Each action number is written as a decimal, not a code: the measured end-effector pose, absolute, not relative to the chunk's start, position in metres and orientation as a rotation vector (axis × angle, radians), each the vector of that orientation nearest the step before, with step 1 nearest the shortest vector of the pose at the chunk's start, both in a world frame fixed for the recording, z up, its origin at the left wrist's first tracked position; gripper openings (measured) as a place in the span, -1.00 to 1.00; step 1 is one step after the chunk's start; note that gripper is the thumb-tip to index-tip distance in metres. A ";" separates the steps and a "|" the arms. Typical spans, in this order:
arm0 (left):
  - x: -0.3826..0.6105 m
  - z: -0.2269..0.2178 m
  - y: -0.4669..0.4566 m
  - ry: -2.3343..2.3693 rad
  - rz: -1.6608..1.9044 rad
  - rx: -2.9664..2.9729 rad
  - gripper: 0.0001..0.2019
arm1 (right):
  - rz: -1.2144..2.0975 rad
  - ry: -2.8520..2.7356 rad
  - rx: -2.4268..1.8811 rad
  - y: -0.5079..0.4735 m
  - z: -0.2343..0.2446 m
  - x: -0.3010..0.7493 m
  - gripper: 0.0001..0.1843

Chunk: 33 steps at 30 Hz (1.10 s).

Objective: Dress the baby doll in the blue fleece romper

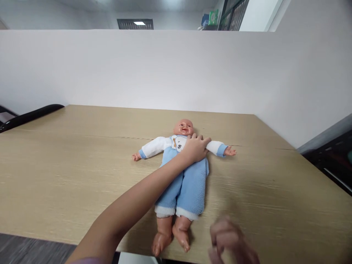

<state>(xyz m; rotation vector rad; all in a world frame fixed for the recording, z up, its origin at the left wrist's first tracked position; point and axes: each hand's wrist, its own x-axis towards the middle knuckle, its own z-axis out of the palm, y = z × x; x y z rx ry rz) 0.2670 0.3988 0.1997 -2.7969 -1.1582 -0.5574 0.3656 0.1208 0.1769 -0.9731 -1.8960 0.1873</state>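
A baby doll (pixel 183 176) in a blue and white fleece outfit lies on its back on the wooden table. Its bald head (pixel 183 127) points away from me, its arms are spread, and its bare feet lie by the near edge. My left hand (pixel 195 147) reaches across the body and grips the doll at the chest and shoulder, covering part of the bib. Low and to the right of the feet, my right hand (pixel 231 240) is apart from the doll. Motion smears its fingers, which look bent; whether they hold anything cannot be seen.
The light wooden table (pixel 82 165) spreads around the doll, with a seam across its far part. A white partition (pixel 154 69) rises behind it. Black objects flank the table, one a curved edge (pixel 41 112) at left. A pale object (pixel 136 259) shows below the near edge.
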 end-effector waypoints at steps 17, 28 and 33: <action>0.280 0.194 0.395 -1.035 -0.451 -2.812 -0.70 | 0.470 -1.558 -1.588 0.343 0.134 0.483 -0.54; 0.232 0.213 0.397 -1.063 -0.799 -2.904 -0.63 | 0.539 -1.538 -1.651 0.336 0.121 0.490 -0.47; 0.136 0.214 0.413 -1.478 -1.128 -2.663 -0.71 | 0.635 -1.519 -1.619 0.335 0.127 0.490 -0.39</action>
